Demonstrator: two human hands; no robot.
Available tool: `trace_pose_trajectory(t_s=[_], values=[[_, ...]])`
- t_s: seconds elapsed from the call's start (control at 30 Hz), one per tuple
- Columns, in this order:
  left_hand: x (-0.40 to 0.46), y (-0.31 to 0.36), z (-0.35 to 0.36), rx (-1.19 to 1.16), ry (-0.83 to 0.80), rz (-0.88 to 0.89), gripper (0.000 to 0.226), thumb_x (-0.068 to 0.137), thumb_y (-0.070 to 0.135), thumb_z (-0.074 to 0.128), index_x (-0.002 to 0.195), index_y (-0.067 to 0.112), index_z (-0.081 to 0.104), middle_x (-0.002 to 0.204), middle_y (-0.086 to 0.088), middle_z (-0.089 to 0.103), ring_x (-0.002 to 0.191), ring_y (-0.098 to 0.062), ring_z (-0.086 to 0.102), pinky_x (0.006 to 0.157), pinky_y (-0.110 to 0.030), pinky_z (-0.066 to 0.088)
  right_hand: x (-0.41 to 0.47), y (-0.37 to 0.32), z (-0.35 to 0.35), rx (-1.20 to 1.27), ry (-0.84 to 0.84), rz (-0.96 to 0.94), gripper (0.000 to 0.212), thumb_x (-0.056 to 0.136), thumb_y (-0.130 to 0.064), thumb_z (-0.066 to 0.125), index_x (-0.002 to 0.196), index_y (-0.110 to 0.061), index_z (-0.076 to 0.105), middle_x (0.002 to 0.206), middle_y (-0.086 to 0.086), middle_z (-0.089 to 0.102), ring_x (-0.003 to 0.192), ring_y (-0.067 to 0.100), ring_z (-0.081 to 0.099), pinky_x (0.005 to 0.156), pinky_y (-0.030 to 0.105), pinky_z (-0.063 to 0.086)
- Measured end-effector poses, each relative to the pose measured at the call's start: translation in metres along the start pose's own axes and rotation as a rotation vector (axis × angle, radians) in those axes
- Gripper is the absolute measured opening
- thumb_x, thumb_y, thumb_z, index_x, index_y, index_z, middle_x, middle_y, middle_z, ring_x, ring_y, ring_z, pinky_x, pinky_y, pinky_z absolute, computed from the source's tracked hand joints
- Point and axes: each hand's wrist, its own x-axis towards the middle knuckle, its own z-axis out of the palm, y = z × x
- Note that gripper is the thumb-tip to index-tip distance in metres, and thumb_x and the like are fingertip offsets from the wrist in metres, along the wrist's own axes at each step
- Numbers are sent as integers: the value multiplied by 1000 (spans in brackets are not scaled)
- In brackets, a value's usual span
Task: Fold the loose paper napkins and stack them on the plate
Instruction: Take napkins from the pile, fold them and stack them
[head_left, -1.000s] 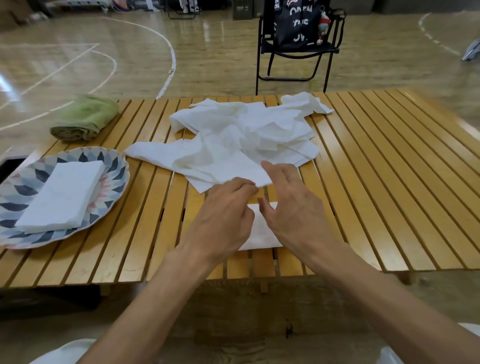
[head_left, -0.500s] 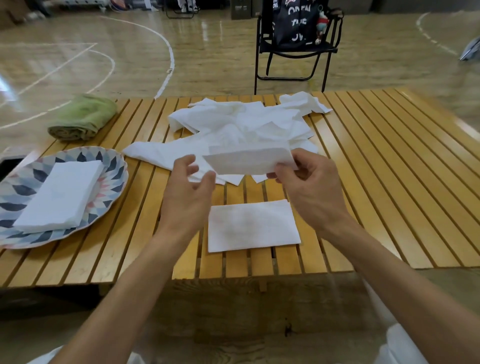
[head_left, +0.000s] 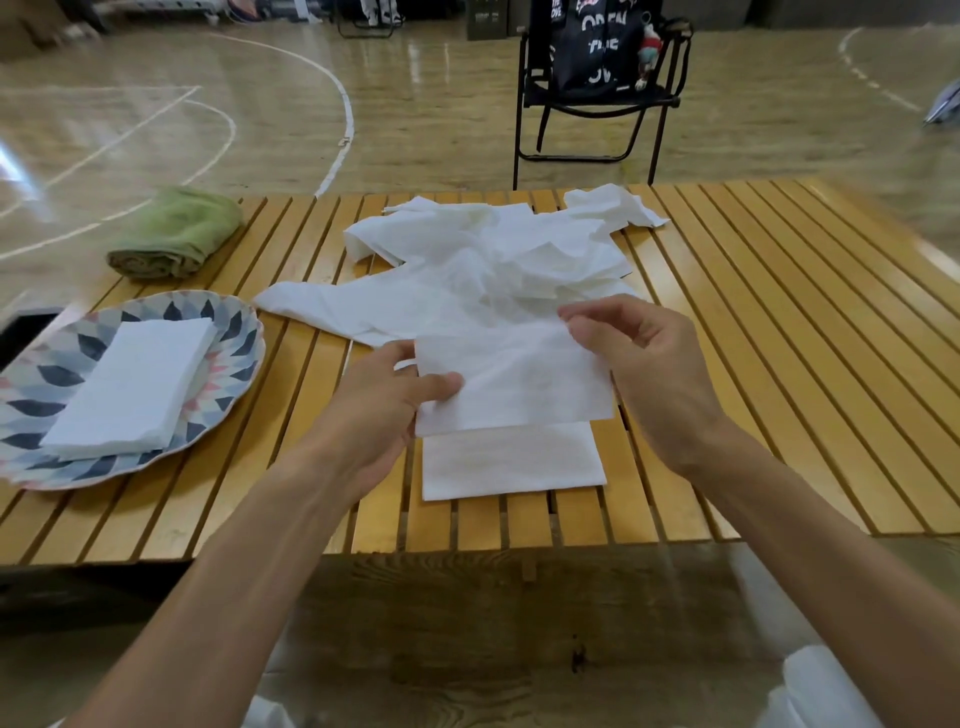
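A white paper napkin (head_left: 514, 379) hangs above the slatted wooden table, held by both hands. My left hand (head_left: 384, 405) pinches its left edge and my right hand (head_left: 639, 374) pinches its upper right corner. Directly below it a folded napkin (head_left: 511, 462) lies flat near the table's front edge. A heap of loose crumpled napkins (head_left: 488, 260) fills the table's middle. At the left stands a patterned plate (head_left: 228, 332) bearing a stack of folded napkins (head_left: 130, 384).
A rolled green towel (head_left: 176, 234) lies at the table's back left corner. Behind the table (head_left: 779, 338) stands a black folding chair (head_left: 597, 98) with a dark bag on it. A dark object (head_left: 26, 332) sits beyond the plate at the left edge.
Both hands left the folded napkin on the table, picked a loose napkin from the heap, and drew it toward me over the folded one.
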Motion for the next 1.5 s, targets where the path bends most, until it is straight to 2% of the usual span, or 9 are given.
trace_pose_trajectory(t_s=[0.1, 0.23, 0.33, 0.4, 0.57, 0.67, 0.8, 1.23, 1.5], values=[[-2, 0, 1, 24, 27, 33, 38, 89, 2, 69, 122, 16, 58, 108, -1, 76, 90, -12, 74, 67, -23, 59, 3, 2, -5, 138, -45, 303, 50, 86, -25, 76, 132, -21, 56, 123, -2, 68, 110, 20, 69, 99, 47, 54], [-2, -1, 2, 114, 54, 63, 27, 91, 6, 69, 114, 18, 62, 102, 3, 76, 88, -10, 74, 68, -24, 58, 2, 0, -8, 185, -138, 532, 17, 91, -8, 70, 105, -10, 60, 106, 9, 75, 94, 20, 74, 79, 33, 62], [-1, -5, -1, 362, 92, 127, 8, 95, 14, 66, 103, 13, 69, 95, 0, 77, 91, -16, 73, 78, -33, 60, 3, 4, -8, -81, -119, 492, 20, 91, -9, 72, 104, -16, 58, 99, 4, 71, 86, 16, 71, 62, 25, 58], [-1, -9, -5, 568, 97, 149, 13, 96, 21, 64, 93, 11, 71, 87, -5, 76, 85, -23, 73, 80, -43, 60, 2, 6, -8, -250, -138, 448, 25, 90, -12, 73, 109, -16, 59, 96, 4, 71, 82, 16, 70, 57, 24, 53], [0, -16, -11, 861, 89, 114, 21, 97, 28, 61, 86, 12, 70, 89, -17, 72, 87, -32, 69, 72, -42, 56, 0, 12, -5, -482, -238, 441, 8, 92, -16, 71, 95, -17, 64, 92, 6, 69, 71, 18, 67, 57, 25, 54], [1, -19, -11, 907, 85, 114, 20, 97, 27, 62, 86, 12, 70, 88, -16, 72, 85, -31, 69, 76, -43, 57, 1, 12, -4, -557, -257, 436, 8, 93, -18, 69, 98, -18, 63, 96, 4, 68, 79, 19, 68, 60, 26, 55], [2, -22, -8, 970, 91, 139, 23, 97, 25, 62, 81, 11, 69, 72, -11, 67, 67, -26, 64, 61, -33, 48, 2, 13, -5, -591, -267, 439, 14, 93, -16, 69, 104, -18, 60, 97, 4, 66, 77, 16, 65, 54, 22, 49], [4, -24, -8, 1006, 109, 185, 21, 97, 24, 61, 81, 11, 66, 62, 1, 56, 65, -17, 60, 62, -31, 49, 3, 13, -3, -605, -269, 441, 15, 92, -16, 68, 100, -21, 57, 98, 4, 65, 83, 18, 67, 55, 22, 51], [5, -24, -10, 1012, 94, 148, 13, 97, 27, 62, 92, 16, 68, 84, -2, 67, 82, -19, 66, 65, -31, 52, 2, 15, -3, -613, -279, 453, 17, 91, -18, 70, 103, -21, 58, 98, 2, 65, 87, 18, 67, 58, 25, 52]])
